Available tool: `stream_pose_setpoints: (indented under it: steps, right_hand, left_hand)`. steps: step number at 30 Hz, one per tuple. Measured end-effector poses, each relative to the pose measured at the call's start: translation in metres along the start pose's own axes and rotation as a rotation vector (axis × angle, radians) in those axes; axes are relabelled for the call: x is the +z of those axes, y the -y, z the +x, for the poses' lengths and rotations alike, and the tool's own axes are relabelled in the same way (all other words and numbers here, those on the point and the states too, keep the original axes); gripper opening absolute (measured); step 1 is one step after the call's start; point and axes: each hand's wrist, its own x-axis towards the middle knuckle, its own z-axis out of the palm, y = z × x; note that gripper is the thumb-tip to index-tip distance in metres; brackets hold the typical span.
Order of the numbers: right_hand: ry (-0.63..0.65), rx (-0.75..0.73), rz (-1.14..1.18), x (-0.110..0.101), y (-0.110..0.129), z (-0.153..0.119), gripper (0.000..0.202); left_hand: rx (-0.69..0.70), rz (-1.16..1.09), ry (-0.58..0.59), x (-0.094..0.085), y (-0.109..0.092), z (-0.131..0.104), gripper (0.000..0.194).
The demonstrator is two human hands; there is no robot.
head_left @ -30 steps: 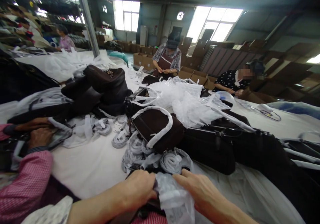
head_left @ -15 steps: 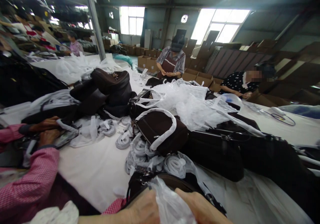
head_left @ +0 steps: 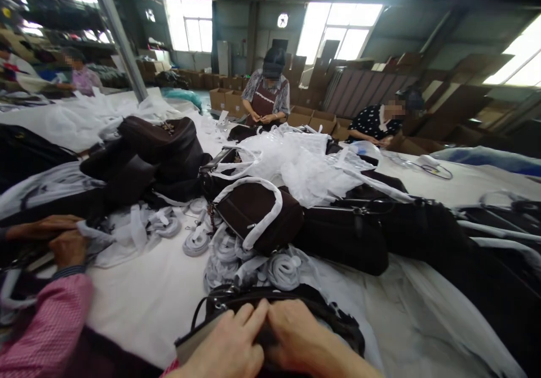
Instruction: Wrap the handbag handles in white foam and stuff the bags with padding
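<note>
Low in the head view, a dark bag [head_left: 224, 294] lies on the white-covered table close to me. My left hand [head_left: 230, 341] is at its opening, fingers bent over the dark fabric edge. Against it, my right hand [head_left: 298, 333] grips the same opening, its fingertips hidden inside or behind the fabric. The two hands nearly touch. Just beyond the bag lie wrapped strap coils [head_left: 284, 271] and a brown bag [head_left: 262, 214] with a white-wrapped handle.
At the left, a neighbour's hands [head_left: 70, 245] in pink checked sleeves work on another bag. Dark bags [head_left: 342, 234] stretch to the right, with white plastic wrapping [head_left: 296, 164] heaped on them. Two people [head_left: 266, 93] stand across the table.
The white plastic between my hands is no longer visible there. My hands have come together at the bag's opening. The view has turned slightly right.
</note>
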Motion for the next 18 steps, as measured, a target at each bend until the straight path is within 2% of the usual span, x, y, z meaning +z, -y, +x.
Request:
stream_pose_setpoints:
  steps: [2,3,4,6,8,11,14,16,18]
  right_hand:
    - [0.071,0.138,0.032,-0.008,-0.018,-0.033,0.081]
    - [0.106,0.196,0.058,-0.010,-0.025,-0.049,0.087]
    - [0.125,0.241,0.074,-0.010,-0.031,-0.062,0.082]
    - [0.104,0.302,0.071,-0.009,-0.038,-0.075,0.054]
    - [0.024,0.312,0.063,-0.012,-0.044,-0.073,0.048]
    - [-0.007,0.214,0.170,-0.021,-0.057,-0.061,0.041]
    - [-0.033,0.177,0.229,-0.015,-0.064,-0.053,0.026]
    - [-0.073,0.243,0.198,0.002,-0.059,-0.049,0.026]
    - [-0.110,0.300,0.175,0.018,-0.050,-0.046,0.026]
  left_hand:
    - [-0.047,0.007,0.052,0.006,0.004,-0.009,0.015]
    - [-0.041,0.006,0.061,0.012,0.007,-0.013,0.017]
    - [-0.013,0.006,0.068,0.019,0.010,-0.016,0.021]
    - [0.062,0.007,0.113,0.029,0.018,-0.015,0.029]
    - [0.064,0.018,0.217,0.029,0.027,-0.007,0.029]
    - [0.006,0.003,0.346,0.014,0.036,0.010,0.026]
    - [0.054,-0.070,0.307,0.002,0.031,0.026,0.040]
    - [0.082,-0.128,0.263,0.003,0.022,0.038,0.053]
    - [0.105,-0.161,0.275,0.008,0.013,0.049,0.054]
